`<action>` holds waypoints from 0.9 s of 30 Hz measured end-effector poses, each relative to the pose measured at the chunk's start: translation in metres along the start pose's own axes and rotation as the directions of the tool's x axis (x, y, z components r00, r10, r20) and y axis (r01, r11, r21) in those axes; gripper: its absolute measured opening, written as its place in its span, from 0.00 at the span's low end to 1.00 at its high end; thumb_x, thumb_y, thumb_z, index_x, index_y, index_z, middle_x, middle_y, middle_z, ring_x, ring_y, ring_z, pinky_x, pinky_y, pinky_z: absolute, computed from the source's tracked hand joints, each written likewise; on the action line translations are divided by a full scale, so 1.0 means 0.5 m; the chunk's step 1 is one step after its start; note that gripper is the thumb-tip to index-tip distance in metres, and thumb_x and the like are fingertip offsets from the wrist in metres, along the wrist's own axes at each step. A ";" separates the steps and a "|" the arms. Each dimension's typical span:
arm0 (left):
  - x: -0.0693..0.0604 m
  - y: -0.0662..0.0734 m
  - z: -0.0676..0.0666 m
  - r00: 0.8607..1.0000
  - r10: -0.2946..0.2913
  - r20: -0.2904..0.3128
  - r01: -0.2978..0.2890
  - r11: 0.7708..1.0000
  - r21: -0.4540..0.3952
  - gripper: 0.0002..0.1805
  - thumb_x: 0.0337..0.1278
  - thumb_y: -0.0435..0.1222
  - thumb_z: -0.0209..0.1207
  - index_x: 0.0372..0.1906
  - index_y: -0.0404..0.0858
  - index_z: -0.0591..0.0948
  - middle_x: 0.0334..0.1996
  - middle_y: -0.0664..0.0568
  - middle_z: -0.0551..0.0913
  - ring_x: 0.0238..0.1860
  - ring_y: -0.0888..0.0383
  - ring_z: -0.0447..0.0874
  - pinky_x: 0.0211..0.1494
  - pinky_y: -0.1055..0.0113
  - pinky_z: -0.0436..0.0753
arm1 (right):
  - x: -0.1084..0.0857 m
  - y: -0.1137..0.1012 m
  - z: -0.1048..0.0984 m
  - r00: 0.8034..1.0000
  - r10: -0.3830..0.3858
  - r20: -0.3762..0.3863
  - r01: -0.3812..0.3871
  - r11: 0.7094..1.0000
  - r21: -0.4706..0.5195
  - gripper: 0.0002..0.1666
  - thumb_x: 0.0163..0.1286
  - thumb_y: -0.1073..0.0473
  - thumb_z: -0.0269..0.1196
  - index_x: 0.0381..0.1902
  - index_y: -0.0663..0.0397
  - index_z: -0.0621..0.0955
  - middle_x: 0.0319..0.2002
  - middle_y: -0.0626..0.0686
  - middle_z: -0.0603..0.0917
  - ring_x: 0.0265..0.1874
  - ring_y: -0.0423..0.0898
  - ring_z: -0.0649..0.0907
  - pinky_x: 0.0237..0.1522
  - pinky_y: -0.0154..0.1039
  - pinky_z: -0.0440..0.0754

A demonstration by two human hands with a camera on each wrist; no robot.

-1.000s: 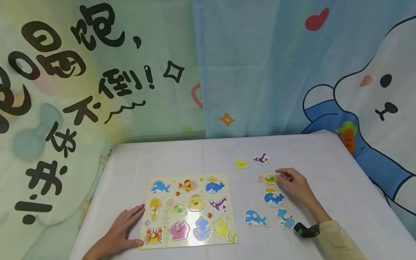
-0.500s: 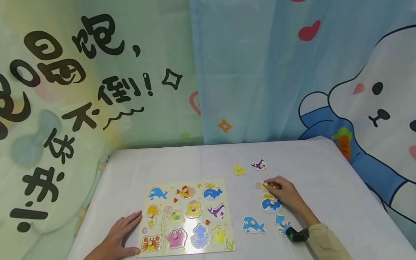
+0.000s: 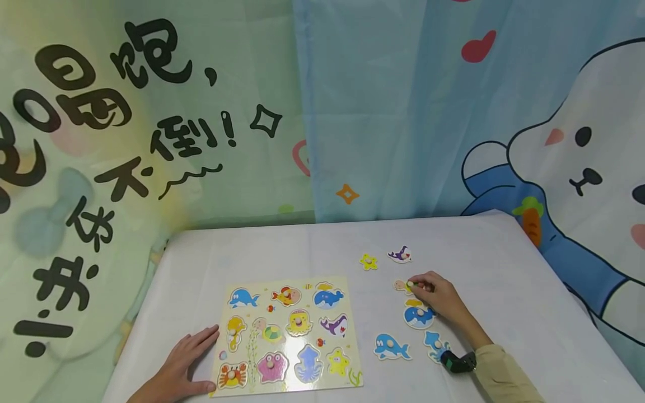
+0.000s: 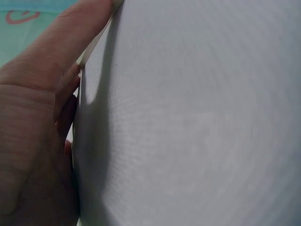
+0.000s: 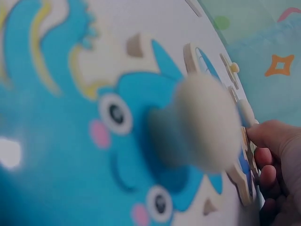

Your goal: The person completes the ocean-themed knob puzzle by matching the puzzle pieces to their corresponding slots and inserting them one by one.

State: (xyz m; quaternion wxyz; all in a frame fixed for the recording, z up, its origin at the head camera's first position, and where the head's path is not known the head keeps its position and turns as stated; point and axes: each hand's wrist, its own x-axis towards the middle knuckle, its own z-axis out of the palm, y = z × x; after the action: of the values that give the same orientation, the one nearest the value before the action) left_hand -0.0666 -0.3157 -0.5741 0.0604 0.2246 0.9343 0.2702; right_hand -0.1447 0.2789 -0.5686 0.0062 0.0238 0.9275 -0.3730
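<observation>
Since the frame one second earlier, the right hand (image 3: 439, 295) has moved leftward from beside the turtle piece (image 3: 400, 286) onto it, so that the fingers now cover most of the shell. The left hand (image 3: 181, 361) keeps its place at the left edge of the board (image 3: 292, 347), and the other loose pieces hold their arrangement; the whole scene sits slightly lower in the head view.

The turtle piece lies on the bench (image 3: 282, 249), to the right of the board and just above the spouting whale piece (image 3: 419, 317). Its head points left, and its long axis runs left to right, roughly parallel to the bench's far edge. The right hand's grip is narrow: thumb and forefinger pinch the turtle piece at its knob. The left hand's grip is wide, with extended fingers resting against the board.

Loose pieces number six: one turtle piece, one spouting whale piece, one star piece (image 3: 369, 262), one purple whale piece (image 3: 400, 254), one blue whale piece (image 3: 391, 347) and one squid piece (image 3: 434, 345), the last partly hidden by the black wrist device (image 3: 457, 362). The board shows eleven main animal figures, in rows of three, four and four.
</observation>
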 end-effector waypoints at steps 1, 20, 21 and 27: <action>0.000 0.000 -0.001 1.000 -0.001 0.001 0.001 1.000 0.000 0.52 0.38 0.59 0.71 0.73 0.49 0.64 0.71 0.45 0.66 0.68 0.92 0.34 0.63 0.93 0.27 | 0.000 0.000 0.001 1.000 0.005 -0.001 -0.005 1.000 0.001 0.15 0.67 0.59 0.62 0.49 0.59 0.83 0.36 0.53 0.77 0.34 0.43 0.71 0.32 0.26 0.70; -0.001 -0.005 0.002 1.000 0.016 -0.009 -0.016 1.000 -0.008 0.51 0.39 0.57 0.71 0.73 0.48 0.65 0.72 0.47 0.66 0.69 0.91 0.35 0.63 0.92 0.28 | 0.003 0.001 0.004 1.000 -0.016 -0.006 0.016 1.000 -0.016 0.14 0.68 0.60 0.62 0.49 0.60 0.82 0.35 0.52 0.76 0.34 0.44 0.72 0.31 0.27 0.70; -0.001 -0.005 0.002 1.000 0.016 -0.009 -0.016 1.000 -0.010 0.52 0.39 0.57 0.71 0.73 0.48 0.64 0.72 0.48 0.66 0.69 0.91 0.35 0.63 0.92 0.28 | 0.003 0.000 0.003 1.000 -0.016 -0.006 0.016 1.000 -0.019 0.14 0.68 0.60 0.62 0.49 0.60 0.82 0.35 0.52 0.76 0.34 0.44 0.72 0.31 0.27 0.71; 0.000 -0.007 0.002 1.000 0.008 0.005 -0.007 1.000 -0.016 0.51 0.39 0.57 0.71 0.73 0.49 0.64 0.72 0.48 0.66 0.68 0.92 0.35 0.63 0.93 0.27 | -0.001 -0.018 -0.001 1.000 -0.006 -0.007 0.006 1.000 -0.003 0.15 0.68 0.60 0.62 0.50 0.60 0.82 0.36 0.53 0.76 0.34 0.44 0.72 0.31 0.27 0.71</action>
State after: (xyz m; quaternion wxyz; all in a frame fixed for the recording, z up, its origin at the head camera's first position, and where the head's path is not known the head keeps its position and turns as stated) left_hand -0.0677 -0.3178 -0.5765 0.0634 0.2283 0.9312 0.2771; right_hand -0.1445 0.2729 -0.5621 0.0020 0.0223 0.9281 -0.3718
